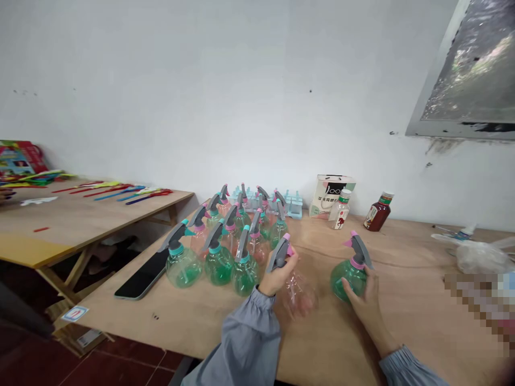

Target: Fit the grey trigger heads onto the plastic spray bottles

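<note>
My left hand is wrapped round the grey and pink trigger head of a clear pink spray bottle, whose round body hangs tilted below the fingers. To the right, my right hand grips the round body of a green spray bottle with a pink collar and nozzle. Left of my hands several more spray bottles stand grouped, green ones such as the front green bottle and pink ones such as a pink bottle behind. My left fingers partly hide the trigger they hold.
A phone lies left of the bottles on the wooden table. Behind stand a light-blue rack, a box, a clear bottle and a brown bottle. A plastic bag lies right. Another table holds colourful strips.
</note>
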`<control>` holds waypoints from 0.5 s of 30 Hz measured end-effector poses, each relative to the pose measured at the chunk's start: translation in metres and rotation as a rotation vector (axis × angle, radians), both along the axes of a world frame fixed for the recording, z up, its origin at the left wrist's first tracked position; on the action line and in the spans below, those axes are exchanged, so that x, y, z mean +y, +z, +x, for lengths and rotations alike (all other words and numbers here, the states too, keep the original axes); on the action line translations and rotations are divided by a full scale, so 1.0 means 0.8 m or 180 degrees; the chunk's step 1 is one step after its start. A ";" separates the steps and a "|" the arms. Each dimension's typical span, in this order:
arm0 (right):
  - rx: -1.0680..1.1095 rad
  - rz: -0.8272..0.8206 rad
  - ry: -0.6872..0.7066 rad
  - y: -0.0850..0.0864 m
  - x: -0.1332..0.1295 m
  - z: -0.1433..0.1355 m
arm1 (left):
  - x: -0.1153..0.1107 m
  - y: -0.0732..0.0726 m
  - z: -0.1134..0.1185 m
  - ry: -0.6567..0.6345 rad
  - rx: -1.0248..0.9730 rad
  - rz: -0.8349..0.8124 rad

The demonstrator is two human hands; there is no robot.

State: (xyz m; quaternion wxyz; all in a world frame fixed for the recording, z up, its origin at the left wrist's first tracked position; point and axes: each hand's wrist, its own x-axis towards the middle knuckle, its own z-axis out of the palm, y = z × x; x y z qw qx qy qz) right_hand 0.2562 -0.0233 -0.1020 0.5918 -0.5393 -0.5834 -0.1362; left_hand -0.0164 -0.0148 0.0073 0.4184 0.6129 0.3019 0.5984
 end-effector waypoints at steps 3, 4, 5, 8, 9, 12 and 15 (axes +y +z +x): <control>0.0017 -0.0042 0.0053 -0.001 -0.008 -0.006 | -0.006 0.009 -0.002 -0.0135 0.0084 0.0202; 0.0030 -0.0073 0.0069 0.000 -0.011 -0.009 | -0.008 0.011 -0.002 -0.0080 0.0116 0.0225; 0.0044 -0.0110 0.0082 0.001 -0.013 -0.011 | -0.009 0.012 -0.002 0.0004 0.0149 0.0228; 0.0061 -0.0164 0.0062 0.005 -0.021 -0.017 | -0.007 0.011 -0.004 0.0287 0.0177 0.0252; 0.0065 -0.0163 0.0045 0.005 -0.023 -0.018 | -0.005 0.010 -0.004 0.0358 0.0175 0.0276; 0.0131 -0.0189 0.0016 0.003 -0.030 -0.021 | 0.004 0.004 -0.006 0.0557 0.0256 0.0369; 0.0347 -0.0385 0.0202 0.004 -0.034 -0.019 | 0.013 -0.004 -0.004 0.0857 0.0415 0.0649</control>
